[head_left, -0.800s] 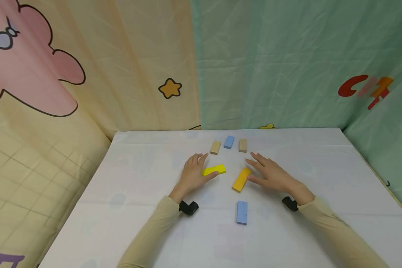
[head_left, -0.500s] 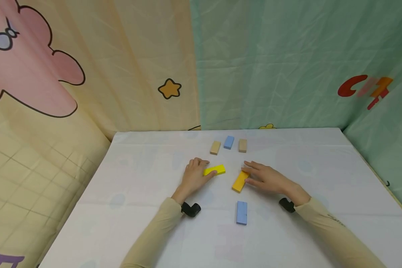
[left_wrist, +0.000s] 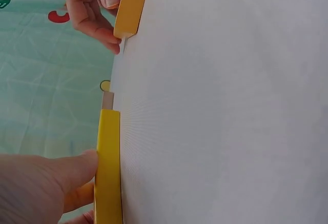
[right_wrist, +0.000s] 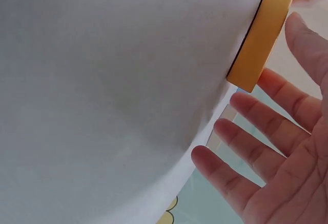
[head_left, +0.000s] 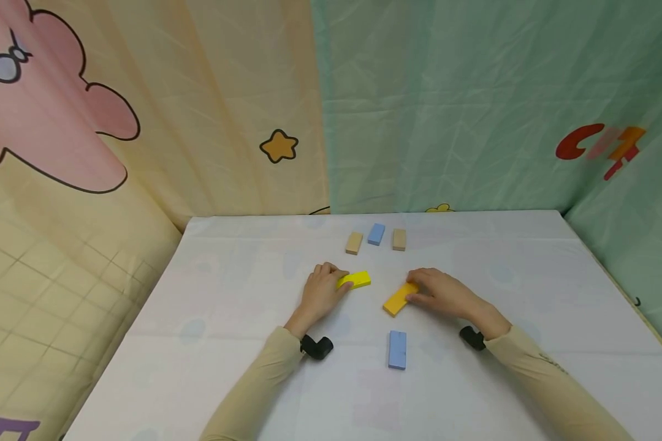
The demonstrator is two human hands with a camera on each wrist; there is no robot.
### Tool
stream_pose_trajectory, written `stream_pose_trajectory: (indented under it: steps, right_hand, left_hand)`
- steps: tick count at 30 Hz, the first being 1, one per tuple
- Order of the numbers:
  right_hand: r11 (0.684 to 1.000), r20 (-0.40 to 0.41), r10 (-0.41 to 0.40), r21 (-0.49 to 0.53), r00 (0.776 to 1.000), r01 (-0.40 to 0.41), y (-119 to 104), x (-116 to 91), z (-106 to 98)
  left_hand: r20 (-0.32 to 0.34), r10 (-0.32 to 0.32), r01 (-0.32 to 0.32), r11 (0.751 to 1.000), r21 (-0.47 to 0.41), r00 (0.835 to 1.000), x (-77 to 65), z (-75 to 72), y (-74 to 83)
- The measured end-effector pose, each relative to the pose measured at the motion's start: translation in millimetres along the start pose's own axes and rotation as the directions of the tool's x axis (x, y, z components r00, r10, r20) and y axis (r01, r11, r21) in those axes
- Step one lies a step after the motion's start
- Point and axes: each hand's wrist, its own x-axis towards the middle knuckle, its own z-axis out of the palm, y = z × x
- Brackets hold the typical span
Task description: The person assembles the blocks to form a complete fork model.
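Observation:
My left hand pinches the left end of a flat yellow block, thumb on its near side and a finger on the far side. In the left wrist view the thumb lies against the yellow block. To the right, my right hand holds the far end of an orange block between thumb and index finger. Its other fingers spread loosely past the orange block in the right wrist view. Both blocks lie on the white table, apart from each other.
A blue block lies nearer the front. Farther back are a tan block, another blue block and a second tan block. Printed curtains hang behind the white-covered table.
Both hands have closed in on their blocks, the fingers drawing together. The orange block has turned slightly, its far end shifting right. The yellow block has barely moved.

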Motion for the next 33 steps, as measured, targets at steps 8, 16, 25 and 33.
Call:
stream_pose_trajectory:
  steps: [8, 16, 25, 33]
  right_hand:
    - [0.999, 0.027, 0.029, 0.018, 0.999, -0.03, 0.5, -1.4, -2.0]
    - [0.999, 0.067, -0.021, 0.048, 0.998, 0.018, -0.9, -7.7, -0.3]
    - [0.998, -0.008, -0.024, 0.064, 1.0, 0.025, -2.5, -11.2, -3.3]
    - [0.995, -0.007, 0.005, 0.104, 1.0, -0.004, -3.6, -14.1, -3.4]
  left_hand:
    - [-0.022, 0.003, -0.003, 1.0, -0.017, 1.0, -2.8, -0.2, 3.0]
    - [-0.031, -0.003, 0.002, 0.999, -0.052, 1.0, -3.7, -1.3, 5.5]
    - [-0.051, 0.01, -0.015, 0.996, -0.093, 0.999, -1.7, -4.8, 7.1]
    - [-0.024, 0.003, -0.006, 0.992, -0.126, 1.0, 0.1, -7.6, 7.5]
